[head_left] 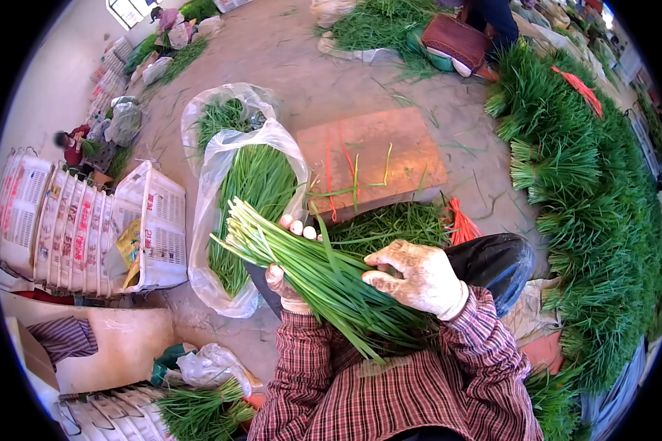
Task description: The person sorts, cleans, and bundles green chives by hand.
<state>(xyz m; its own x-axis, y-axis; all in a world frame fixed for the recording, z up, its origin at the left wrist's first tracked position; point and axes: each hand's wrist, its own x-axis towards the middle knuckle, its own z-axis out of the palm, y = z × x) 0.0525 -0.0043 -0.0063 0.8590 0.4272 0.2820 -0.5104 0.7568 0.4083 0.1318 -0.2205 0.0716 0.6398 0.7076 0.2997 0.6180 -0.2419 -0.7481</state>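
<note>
Here, the green bunch [327,273] lies crosswise in the left hand [292,292].

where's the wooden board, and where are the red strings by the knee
Wooden board [408,151]: head view, bare top surface.
Red strings [461,223]: head view, middle of the bundle.

Your checked sleeves [487,345] are dark red and white, the leaves [331,273] in your fingers [296,228] green with whitish ends, the strips [329,173] beyond them red.

A reddish checked, long-sleeved shirt [390,393] is worn with dark trousers [499,266] and brown-stained whitish gloves [421,281].
</note>
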